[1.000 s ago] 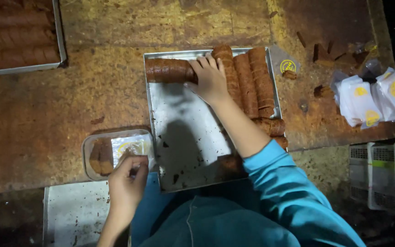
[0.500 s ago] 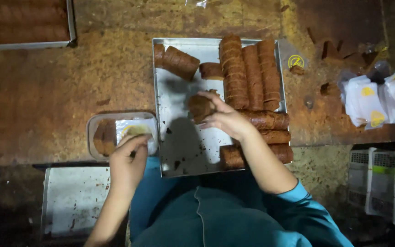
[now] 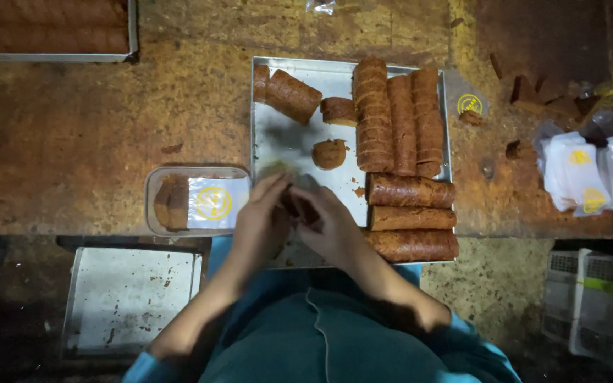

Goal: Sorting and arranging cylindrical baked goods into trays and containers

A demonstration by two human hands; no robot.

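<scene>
My left hand (image 3: pixel 260 223) and my right hand (image 3: pixel 328 223) meet over the near part of a metal tray (image 3: pixel 278 142). Between them they hold a dark brown cake slice (image 3: pixel 298 206) together with a clear wrapper, mostly hidden by the fingers. On the tray lie several long brown cake rolls (image 3: pixel 395 124), three more laid crosswise (image 3: pixel 411 216), a cut roll piece (image 3: pixel 291 96) and a loose round slice (image 3: pixel 329 153). Left of my left hand a clear plastic container (image 3: pixel 196 201) holds cake slices and a wrapper with a yellow round mark.
Wrapped white packets with yellow marks (image 3: pixel 590 174) pile up at the right. Crumbs and cake scraps (image 3: pixel 533 96) lie on the brown table. Another tray of rolls (image 3: pixel 47 28) sits at the far left. An empty metal tray (image 3: pixel 133 298) rests below the table edge; white crates (image 3: pixel 594 305) stand at the lower right.
My right hand brought a slice from the tray down toward me. My left hand left the plastic container and joined it; both now hold the slice.
</scene>
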